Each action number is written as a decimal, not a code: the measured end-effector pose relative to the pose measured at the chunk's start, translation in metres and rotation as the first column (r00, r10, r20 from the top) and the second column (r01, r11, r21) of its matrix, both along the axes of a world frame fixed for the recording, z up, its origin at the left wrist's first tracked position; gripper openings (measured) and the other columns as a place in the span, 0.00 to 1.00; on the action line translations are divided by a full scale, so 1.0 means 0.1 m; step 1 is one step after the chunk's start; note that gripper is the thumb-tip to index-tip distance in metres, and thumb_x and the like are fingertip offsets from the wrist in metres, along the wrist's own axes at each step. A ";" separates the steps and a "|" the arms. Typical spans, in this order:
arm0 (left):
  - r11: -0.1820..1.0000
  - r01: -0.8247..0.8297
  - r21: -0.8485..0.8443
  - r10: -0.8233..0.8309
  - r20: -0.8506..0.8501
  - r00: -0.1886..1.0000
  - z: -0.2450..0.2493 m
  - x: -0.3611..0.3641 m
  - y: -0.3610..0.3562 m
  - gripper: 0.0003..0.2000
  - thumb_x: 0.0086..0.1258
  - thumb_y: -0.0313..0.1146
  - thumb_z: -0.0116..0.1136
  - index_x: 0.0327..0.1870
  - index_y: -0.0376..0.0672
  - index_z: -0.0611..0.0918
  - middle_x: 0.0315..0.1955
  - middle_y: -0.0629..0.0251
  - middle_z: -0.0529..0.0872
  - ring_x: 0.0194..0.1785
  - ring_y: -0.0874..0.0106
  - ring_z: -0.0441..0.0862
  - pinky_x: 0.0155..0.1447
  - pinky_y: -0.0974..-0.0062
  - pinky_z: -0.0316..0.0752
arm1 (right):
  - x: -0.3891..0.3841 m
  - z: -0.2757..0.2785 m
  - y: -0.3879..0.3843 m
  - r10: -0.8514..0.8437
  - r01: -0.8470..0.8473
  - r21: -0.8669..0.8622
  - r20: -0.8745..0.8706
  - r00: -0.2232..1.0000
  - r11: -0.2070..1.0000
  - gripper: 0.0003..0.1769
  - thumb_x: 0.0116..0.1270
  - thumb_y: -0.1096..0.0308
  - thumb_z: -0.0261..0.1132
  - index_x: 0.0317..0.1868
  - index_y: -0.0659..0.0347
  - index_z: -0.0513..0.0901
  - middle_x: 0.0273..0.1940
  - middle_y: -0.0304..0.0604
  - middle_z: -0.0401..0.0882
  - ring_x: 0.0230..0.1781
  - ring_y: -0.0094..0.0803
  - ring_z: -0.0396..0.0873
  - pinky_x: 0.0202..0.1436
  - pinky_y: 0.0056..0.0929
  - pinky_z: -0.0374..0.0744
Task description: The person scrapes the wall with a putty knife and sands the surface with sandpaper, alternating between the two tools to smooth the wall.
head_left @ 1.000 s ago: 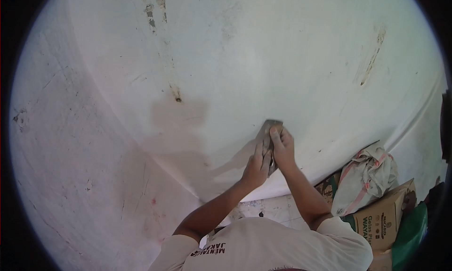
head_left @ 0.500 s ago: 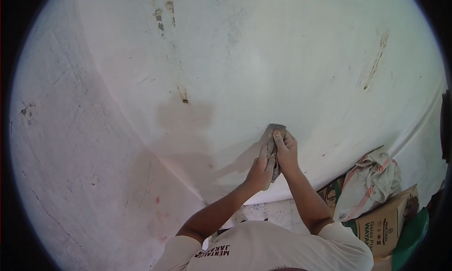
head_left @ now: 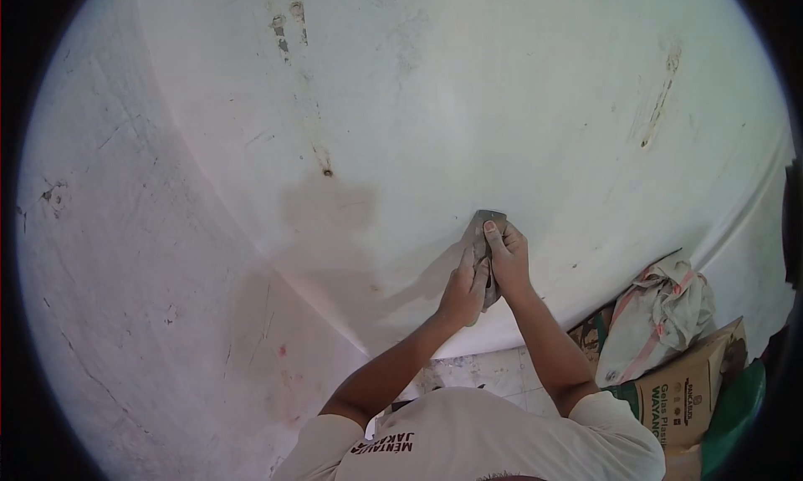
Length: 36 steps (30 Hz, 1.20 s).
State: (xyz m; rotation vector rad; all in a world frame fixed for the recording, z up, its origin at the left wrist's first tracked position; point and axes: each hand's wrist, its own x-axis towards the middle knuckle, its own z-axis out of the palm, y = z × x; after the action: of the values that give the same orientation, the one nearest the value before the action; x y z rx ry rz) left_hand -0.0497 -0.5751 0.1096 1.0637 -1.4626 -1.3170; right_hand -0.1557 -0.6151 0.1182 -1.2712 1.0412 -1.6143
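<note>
Both hands are close together in front of the white wall [head_left: 418,146]. They hold a grey, dusty putty knife [head_left: 483,227], its wide straight edge pointing up the wall. My right hand [head_left: 512,263] grips it from the right, thumb pressed flat on the blade and fingers behind. From the left and lower down, my left hand [head_left: 462,295] closes on its lower part, fingers pointing upward. A dark slot or gap shows near the lower end, and the palms hide much of the rest. Pale dust coats the fingers.
Holes with brown streaks [head_left: 327,172] mark the wall, and another scarred streak [head_left: 661,100] is at right. A second wall [head_left: 109,272] meets it at left. At lower right are a crumpled whitish sack [head_left: 657,314], a cardboard box [head_left: 682,397] and a green bag [head_left: 736,418].
Both hands and the putty knife have moved slightly up together, with the grip nearly the same. The view has shifted a little.
</note>
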 end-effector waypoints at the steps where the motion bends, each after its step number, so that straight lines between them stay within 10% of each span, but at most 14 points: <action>1: 0.999 -0.004 -0.037 0.004 0.008 1.000 -0.05 0.00 -0.01 0.17 0.78 0.31 0.40 0.65 0.36 0.65 0.47 0.44 0.81 0.54 0.54 0.81 0.58 0.62 0.72 | -0.01 -0.01 0.00 -0.011 0.011 0.005 -0.003 1.000 1.000 0.13 0.75 0.63 0.59 0.33 0.63 0.81 0.27 0.30 0.77 0.27 0.14 0.70 0.30 0.19 0.71; 6: 0.948 -0.113 -0.297 0.141 0.074 0.987 -0.53 -0.04 0.00 0.19 0.79 0.39 0.42 0.60 0.33 0.65 0.29 0.45 0.84 0.29 0.54 0.84 0.34 0.60 0.76 | -0.01 -0.37 0.10 -0.013 0.014 0.052 -0.029 1.000 0.999 0.14 0.75 0.62 0.59 0.34 0.63 0.80 0.27 0.30 0.77 0.28 0.15 0.70 0.31 0.19 0.71; 21: 0.922 -0.198 -0.334 0.241 0.091 0.966 -0.62 -0.05 -0.14 0.19 0.78 0.37 0.41 0.61 0.32 0.66 0.39 0.35 0.82 0.45 0.39 0.80 0.47 0.51 0.73 | 0.02 -0.27 -0.01 -0.089 0.081 -0.041 -0.225 0.970 0.996 0.18 0.71 0.61 0.61 0.32 0.70 0.80 0.25 0.40 0.79 0.27 0.22 0.71 0.32 0.27 0.73; 28: 0.903 -0.181 -0.390 0.186 -0.026 0.982 0.33 0.08 -0.21 0.19 0.79 0.37 0.40 0.61 0.31 0.68 0.37 0.38 0.82 0.41 0.42 0.81 0.45 0.55 0.74 | 0.13 0.45 -0.11 -0.062 0.042 -0.128 -0.155 0.986 0.991 0.18 0.73 0.60 0.59 0.30 0.67 0.79 0.24 0.33 0.76 0.26 0.19 0.68 0.29 0.26 0.70; 35: 0.907 -0.224 -0.356 0.188 -0.133 0.973 -1.01 0.20 0.15 0.18 0.81 0.42 0.40 0.58 0.36 0.70 0.33 0.53 0.82 0.31 0.59 0.82 0.38 0.62 0.77 | 0.11 -0.54 0.29 0.045 -0.004 0.149 -0.270 0.962 0.989 0.19 0.71 0.57 0.62 0.37 0.69 0.83 0.28 0.39 0.81 0.31 0.23 0.74 0.36 0.28 0.75; 36: 0.985 -0.140 -0.097 0.126 -0.145 0.981 -0.97 0.31 0.31 0.16 0.81 0.42 0.39 0.54 0.38 0.70 0.31 0.57 0.79 0.28 0.65 0.79 0.35 0.66 0.77 | 0.14 -0.71 0.37 0.065 -0.020 0.213 -0.210 0.976 0.977 0.18 0.71 0.58 0.62 0.34 0.67 0.82 0.25 0.37 0.79 0.28 0.20 0.71 0.32 0.26 0.72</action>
State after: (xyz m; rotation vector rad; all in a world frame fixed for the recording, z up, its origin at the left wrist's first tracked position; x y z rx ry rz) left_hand -0.0185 -0.5439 0.0128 0.9637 -1.3200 -1.1808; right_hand -0.1414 -0.5782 0.0476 -1.3345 1.2731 -1.3149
